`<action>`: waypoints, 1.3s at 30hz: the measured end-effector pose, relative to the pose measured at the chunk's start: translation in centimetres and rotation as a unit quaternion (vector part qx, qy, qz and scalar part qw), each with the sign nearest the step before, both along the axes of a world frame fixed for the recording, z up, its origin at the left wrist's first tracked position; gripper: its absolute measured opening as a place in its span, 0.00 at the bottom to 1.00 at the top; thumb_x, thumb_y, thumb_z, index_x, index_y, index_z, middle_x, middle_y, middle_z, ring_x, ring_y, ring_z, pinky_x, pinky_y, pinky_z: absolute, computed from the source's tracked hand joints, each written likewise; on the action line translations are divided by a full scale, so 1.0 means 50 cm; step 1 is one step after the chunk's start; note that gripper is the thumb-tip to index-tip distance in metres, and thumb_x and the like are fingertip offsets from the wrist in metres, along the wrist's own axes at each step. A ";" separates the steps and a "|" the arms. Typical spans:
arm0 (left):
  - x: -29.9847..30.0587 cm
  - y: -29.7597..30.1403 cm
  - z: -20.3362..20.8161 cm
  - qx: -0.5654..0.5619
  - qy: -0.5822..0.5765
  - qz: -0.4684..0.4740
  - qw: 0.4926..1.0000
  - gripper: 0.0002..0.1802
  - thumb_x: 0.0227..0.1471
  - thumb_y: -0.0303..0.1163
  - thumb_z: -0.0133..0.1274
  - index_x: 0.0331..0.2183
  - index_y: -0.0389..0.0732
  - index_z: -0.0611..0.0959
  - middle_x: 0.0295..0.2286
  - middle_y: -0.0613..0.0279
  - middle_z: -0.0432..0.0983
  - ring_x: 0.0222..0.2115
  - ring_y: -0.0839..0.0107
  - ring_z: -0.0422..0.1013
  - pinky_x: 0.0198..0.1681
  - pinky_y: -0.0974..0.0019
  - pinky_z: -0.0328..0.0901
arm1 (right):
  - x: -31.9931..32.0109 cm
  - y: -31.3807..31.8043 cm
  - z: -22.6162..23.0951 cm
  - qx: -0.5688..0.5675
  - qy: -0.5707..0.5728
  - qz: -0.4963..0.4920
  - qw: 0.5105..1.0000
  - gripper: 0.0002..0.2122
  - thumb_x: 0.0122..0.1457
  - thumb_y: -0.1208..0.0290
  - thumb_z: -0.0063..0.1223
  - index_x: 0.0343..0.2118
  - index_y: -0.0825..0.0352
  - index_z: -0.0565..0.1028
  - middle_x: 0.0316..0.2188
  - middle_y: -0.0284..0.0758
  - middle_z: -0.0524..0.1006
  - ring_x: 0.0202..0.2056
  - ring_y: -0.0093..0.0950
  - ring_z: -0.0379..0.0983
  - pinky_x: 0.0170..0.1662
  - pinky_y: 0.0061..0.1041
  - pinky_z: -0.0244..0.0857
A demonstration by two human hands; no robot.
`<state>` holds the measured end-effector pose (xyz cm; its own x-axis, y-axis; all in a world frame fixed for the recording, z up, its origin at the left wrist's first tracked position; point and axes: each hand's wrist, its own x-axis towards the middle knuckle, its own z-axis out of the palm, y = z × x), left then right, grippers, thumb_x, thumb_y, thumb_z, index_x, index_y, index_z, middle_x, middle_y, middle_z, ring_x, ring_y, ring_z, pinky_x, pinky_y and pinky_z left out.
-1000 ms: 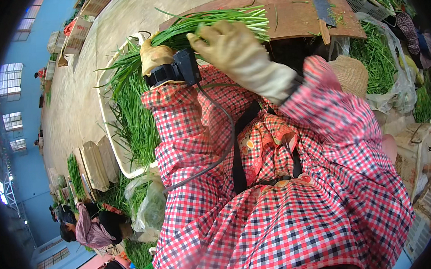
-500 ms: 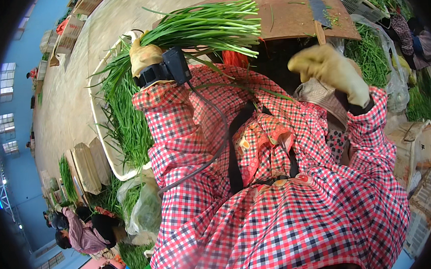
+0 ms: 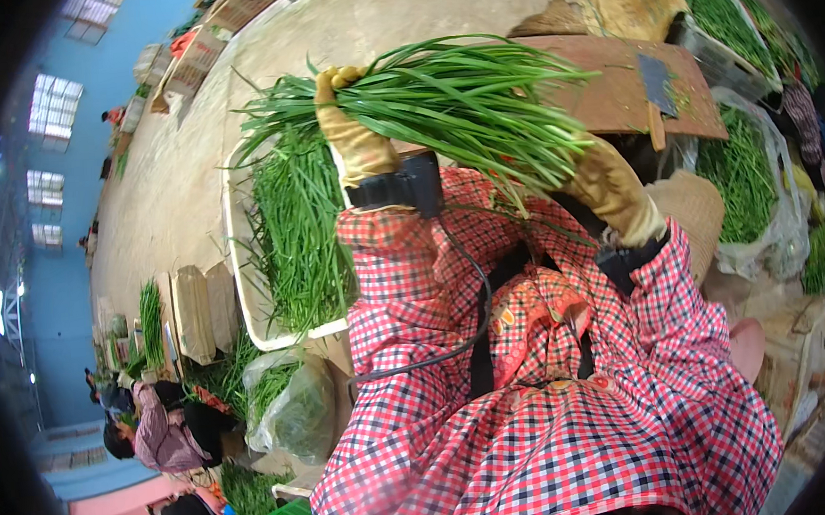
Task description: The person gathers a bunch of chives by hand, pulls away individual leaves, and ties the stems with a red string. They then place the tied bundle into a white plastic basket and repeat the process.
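My left hand [image 3: 356,129], in a tan work glove with a black strap and a small black device at its wrist, is closed round a big bunch of garlic chives [image 3: 459,99]. The long green leaves lie sideways in the air, their paler stem ends pointing right and downward. My right hand [image 3: 611,189], gloved alike, is at those stem ends. Its fingers are hidden behind the stems, so I cannot tell whether they grip. Beneath my left forearm stands a white plastic crate [image 3: 239,259] filled with more chives.
A brown board [image 3: 599,67] ahead carries a cleaver [image 3: 657,91] with a wooden handle. Clear plastic bags of greens [image 3: 738,176] stand at right, and another bag [image 3: 294,406] at left. A co-worker [image 3: 168,428] sits at lower left. Cardboard cartons [image 3: 194,313] stand beyond the crate.
The bunch has swung so its stem ends tilt downward to the right. My right hand, raised and apart from it before, has come down and left to the stem ends.
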<state>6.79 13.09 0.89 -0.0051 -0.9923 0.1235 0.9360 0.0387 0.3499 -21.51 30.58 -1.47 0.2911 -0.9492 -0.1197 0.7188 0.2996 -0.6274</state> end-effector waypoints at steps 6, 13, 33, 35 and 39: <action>-0.014 0.011 0.016 -0.017 0.041 -0.011 0.999 0.12 0.55 0.40 0.60 0.26 0.45 0.79 0.23 0.65 0.77 0.27 0.68 0.73 0.38 0.63 0.71 | 0.078 0.027 -0.021 0.003 0.109 -0.170 0.979 0.24 0.60 0.71 0.61 0.58 0.71 0.68 0.47 0.36 0.78 0.40 0.23 0.76 0.47 0.23 0.72; -0.025 0.024 -0.014 0.016 0.135 -0.085 0.987 0.10 0.57 0.42 0.58 0.28 0.48 0.82 0.24 0.73 0.76 0.32 0.69 0.72 0.44 0.58 0.67 | 0.076 0.059 -0.056 -0.017 0.259 -0.240 0.935 0.19 0.59 0.76 0.62 0.51 0.74 0.73 0.38 0.33 0.80 0.35 0.18 0.76 0.40 0.19 0.72; -0.001 0.034 -0.006 -0.190 0.199 -0.227 0.934 0.10 0.60 0.40 0.56 0.30 0.45 0.80 0.16 0.77 0.72 0.20 0.82 0.70 0.32 0.73 0.67 | 0.052 0.083 -0.018 -0.382 0.790 -0.236 0.417 0.30 0.42 0.68 0.66 0.52 0.62 0.71 0.33 0.32 0.73 0.37 0.28 0.71 0.43 0.31 0.63; 0.002 0.053 0.002 -0.217 0.189 -0.207 0.935 0.09 0.60 0.38 0.56 0.30 0.44 0.79 0.15 0.78 0.71 0.19 0.83 0.70 0.30 0.73 0.67 | 0.022 0.128 -0.063 -0.384 0.810 -0.152 0.415 0.24 0.42 0.70 0.62 0.47 0.62 0.73 0.31 0.31 0.73 0.35 0.28 0.71 0.43 0.30 0.63; 0.005 0.075 0.017 -0.290 0.250 -0.224 0.896 0.11 0.61 0.39 0.54 0.31 0.43 0.78 0.14 0.77 0.73 0.19 0.84 0.74 0.30 0.75 0.68 | -0.058 0.150 -0.063 -0.213 0.918 0.095 0.321 0.05 0.52 0.71 0.53 0.30 0.61 0.80 0.20 0.34 0.76 0.25 0.34 0.76 0.28 0.34 0.68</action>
<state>7.04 16.86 1.75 -0.1861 -0.6729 0.7160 0.9373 -0.3401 -0.0761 -24.38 38.07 -4.64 0.1593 -0.9792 -0.1254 -0.9850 -0.1661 0.0459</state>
